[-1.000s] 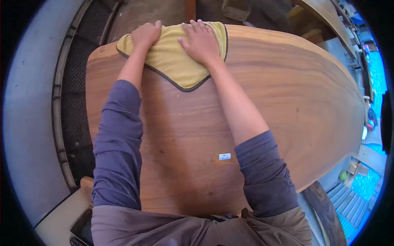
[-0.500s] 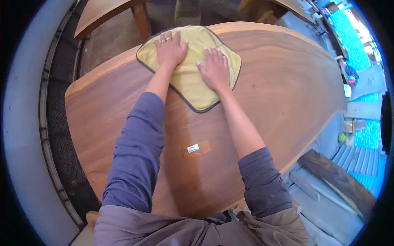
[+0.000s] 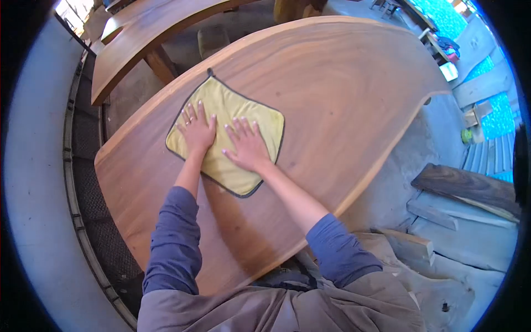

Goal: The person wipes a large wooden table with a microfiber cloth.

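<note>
A yellow cleaning cloth [image 3: 227, 113] with a dark edge and a small loop at its far corner lies spread on the wooden tabletop [image 3: 343, 105]. Flat on its left part rests my left hand [image 3: 197, 131], fingers spread, a ring on one finger. My right hand [image 3: 247, 146] presses on the cloth a little nearer and to the right, its fingers apart and thumb pointing left. Both palms face down and hide the cloth beneath them. The tabletop has visible grain and a curved edge.
Another wooden table [image 3: 149, 27] stands beyond the far left edge. To the right, a dark wooden plank [image 3: 464, 188] and pale wood slabs [image 3: 459, 265] lie low down. A pale wall [image 3: 38, 155] runs along the left.
Both hands and the cloth have come nearer to me and left across the tabletop. The cloth has turned, and its loop now shows. The small white label is out of sight. My view has shifted.
</note>
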Demonstrator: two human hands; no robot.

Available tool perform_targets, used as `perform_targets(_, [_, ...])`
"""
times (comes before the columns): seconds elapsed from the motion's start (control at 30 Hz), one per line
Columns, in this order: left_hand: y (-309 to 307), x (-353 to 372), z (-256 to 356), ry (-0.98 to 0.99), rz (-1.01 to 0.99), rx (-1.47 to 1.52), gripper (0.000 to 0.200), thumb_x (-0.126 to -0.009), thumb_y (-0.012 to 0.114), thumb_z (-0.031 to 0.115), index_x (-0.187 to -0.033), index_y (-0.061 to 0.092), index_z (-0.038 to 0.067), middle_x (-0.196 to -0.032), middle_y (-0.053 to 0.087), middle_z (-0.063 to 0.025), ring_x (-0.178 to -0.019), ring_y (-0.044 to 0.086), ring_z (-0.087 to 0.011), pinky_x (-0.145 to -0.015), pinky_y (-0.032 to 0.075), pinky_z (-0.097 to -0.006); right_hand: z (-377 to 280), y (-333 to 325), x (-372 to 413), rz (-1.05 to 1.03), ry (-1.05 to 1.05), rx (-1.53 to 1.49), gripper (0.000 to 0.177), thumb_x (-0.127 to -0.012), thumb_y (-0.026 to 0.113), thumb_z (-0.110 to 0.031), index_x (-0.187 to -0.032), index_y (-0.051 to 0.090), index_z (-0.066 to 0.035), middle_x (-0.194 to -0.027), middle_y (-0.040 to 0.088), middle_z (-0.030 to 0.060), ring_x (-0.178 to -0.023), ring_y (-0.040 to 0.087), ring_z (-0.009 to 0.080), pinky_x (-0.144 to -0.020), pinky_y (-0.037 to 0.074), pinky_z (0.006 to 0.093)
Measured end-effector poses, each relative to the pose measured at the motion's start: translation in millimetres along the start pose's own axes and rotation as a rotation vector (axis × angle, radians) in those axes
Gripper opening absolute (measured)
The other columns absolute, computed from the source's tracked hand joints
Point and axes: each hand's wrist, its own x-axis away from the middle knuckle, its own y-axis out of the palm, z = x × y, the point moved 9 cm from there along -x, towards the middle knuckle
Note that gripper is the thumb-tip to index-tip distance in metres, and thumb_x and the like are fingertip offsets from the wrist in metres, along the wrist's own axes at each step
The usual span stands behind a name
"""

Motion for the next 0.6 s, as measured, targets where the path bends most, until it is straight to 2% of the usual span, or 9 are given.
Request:
perform_targets(0.07, [-1,3,-9,-0.002,-0.008,-0.028,0.064,-0.087,0.036,0.049,-0.139,0.026,0.014,-0.145,0.020,-0.0145,-0.134,0.016,-0.0334,-0.104,0.009,-0.0573,-11,6,3,0.029,0.001,-0.041,0.067,-0.084,0.041,-0.049,-0.136,0.030,-0.008,-0.142,0.025,0.0162,-0.133,0.018,0.0314,-0.107,0.012,0.0494])
perform_targets(0.3, [-11,10,-17,0.001,-0.060,-0.056,0.063,-0.087,0.037,0.046,-0.139,0.024,0.012,-0.145,0.020,-0.0126,-0.134,0.017,-0.0320,-0.104,0.011,-0.0567,-30,5,4,0.029,-0.033,-0.146,0.065,-0.084,0.042,-0.046,-0.135,0.031,-0.007,-0.141,0.027,0.0144,-0.133,0.018,0.0293,-0.107,0.012,0.0484])
perform_targets(0.47, [-21,16,-26,0.012,-0.122,-0.036,0.063,-0.088,0.040,0.041,-0.139,0.022,0.011,-0.145,0.018,-0.0146,-0.134,0.015,-0.0329,-0.104,0.010,-0.0560,-49,0,9,-0.009,-0.062,-0.151,0.062,-0.085,0.043,-0.043,-0.132,0.035,-0.005,-0.140,0.029,0.0132,-0.133,0.019,0.0278,-0.107,0.012,0.0472])
perform_targets(0.6, [-30,45,-30,0.030,-0.146,0.004,0.063,-0.088,0.040,0.040,-0.140,0.020,0.010,-0.145,0.017,-0.0166,-0.134,0.012,-0.0338,-0.105,0.010,-0.0551,-56,-3,36,0.056,-0.033,-0.219,0.062,-0.082,0.049,-0.041,-0.131,0.037,-0.006,-0.140,0.030,0.0142,-0.132,0.021,0.0290,-0.107,0.013,0.0474])
